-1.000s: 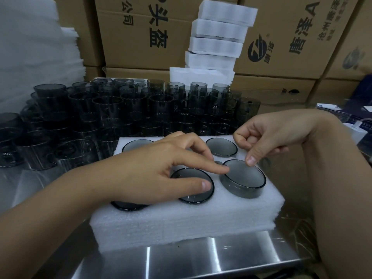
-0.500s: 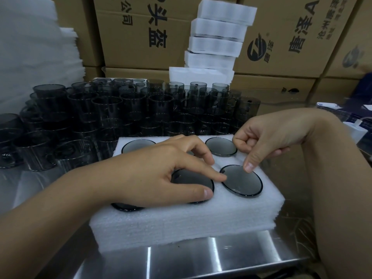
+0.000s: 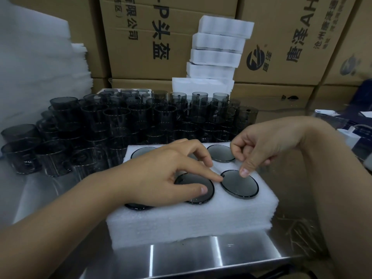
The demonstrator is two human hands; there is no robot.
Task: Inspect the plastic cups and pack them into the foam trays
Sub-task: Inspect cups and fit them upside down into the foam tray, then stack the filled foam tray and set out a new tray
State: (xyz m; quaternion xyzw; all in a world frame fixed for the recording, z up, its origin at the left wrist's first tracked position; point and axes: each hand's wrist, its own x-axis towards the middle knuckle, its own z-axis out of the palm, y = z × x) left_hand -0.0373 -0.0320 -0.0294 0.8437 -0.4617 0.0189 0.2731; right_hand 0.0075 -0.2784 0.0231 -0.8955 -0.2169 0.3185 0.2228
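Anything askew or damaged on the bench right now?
The cups in the front foam tray sit flush; none looks tilted or cracked. Only oddity: the stack of foam trays behind is staggered, its top tray jutting right.

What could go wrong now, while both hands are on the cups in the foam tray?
1. The right hand presses with its index finger on the near-right cup close to its far edge, so the cup may seat tilted in the foam tray.
2. The left hand rests on the near-middle cup and may smudge its base.
3. The uneven stack of foam trays behind could topple onto the loose cups.
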